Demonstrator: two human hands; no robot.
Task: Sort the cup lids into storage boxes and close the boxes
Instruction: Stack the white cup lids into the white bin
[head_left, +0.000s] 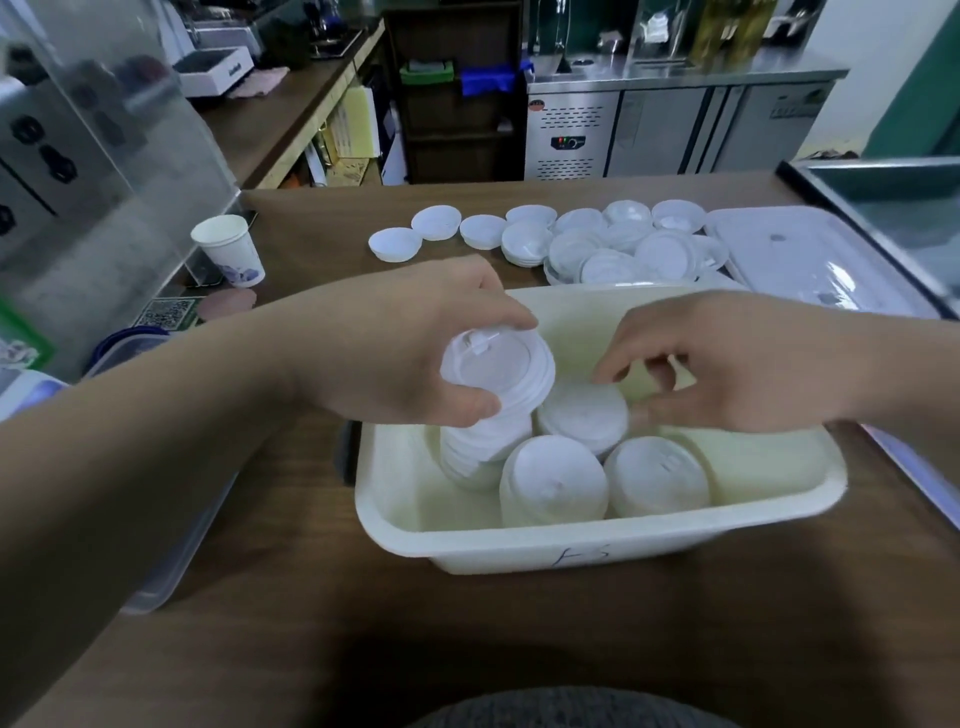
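**A:** Nearest us, the cream rectangular plastic storage box (519, 540) sits on the brown wooden counter (291, 597), with two front stacks of white domed lids (553, 480) against its near wall. Is there room for more?

**B:** Only behind them. The left hand (395, 353) grips the top of the tall leaning stack of white plastic cup lids (496, 379), thumb under the rim and fingers wrapped over it. The stack's foot is already down in the box's left half.

**A:** It tilts to the right.

**B:** So I'd stand it upright before letting go, and slide the grip lower down the column so the bottom lids don't fan out.

**A:** And the right hand (737, 364)?

**B:** It reaches into the box with its fingers curled over the short back stack of white lids (584, 413). The fingertips seem to touch it, but I cannot tell whether they actually pinch it. Its best use is to nudge that stack toward the right wall, where the box floor is bare.

**A:** Farther off?

**B:** Many loose white lids (613, 249) lie in overlapping heaps on the counter, and the clear flat plastic box cover (800, 249) lies just to their right. Much sorting is left, I'd say. Pack the columns tight and below the rim, or the cover may not seat.
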